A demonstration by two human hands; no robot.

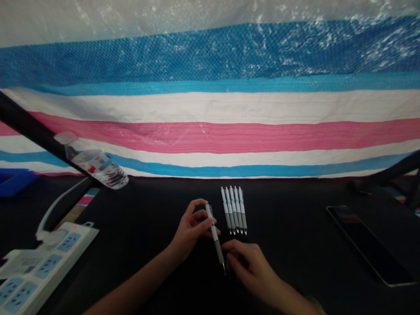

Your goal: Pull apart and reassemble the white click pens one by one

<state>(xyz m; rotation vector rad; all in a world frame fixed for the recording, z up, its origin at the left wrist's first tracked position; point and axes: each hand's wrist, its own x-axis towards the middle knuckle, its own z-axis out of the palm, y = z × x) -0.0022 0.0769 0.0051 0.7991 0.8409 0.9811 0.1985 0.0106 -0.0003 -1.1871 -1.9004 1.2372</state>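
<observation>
My left hand [193, 229] holds a white pen with a grey grip [215, 236] between thumb and fingers, its index finger at the top end. The pen is tilted, with its metal tip pointing down toward me. Just right of the tip is my right hand [251, 267], its thumb and index finger curled close together; whether anything small is between them cannot be made out. Behind the hands, several similar white and grey pens [234, 210] lie side by side on the black table [147, 210], tips toward me.
A power strip [49, 267] with a plugged-in adapter lies at the left. Beyond it are a clear bottle [101, 166] and a blue tray [16, 181]. A dark phone [369, 245] rests at the right. A striped sheet [210, 135] hangs behind the table.
</observation>
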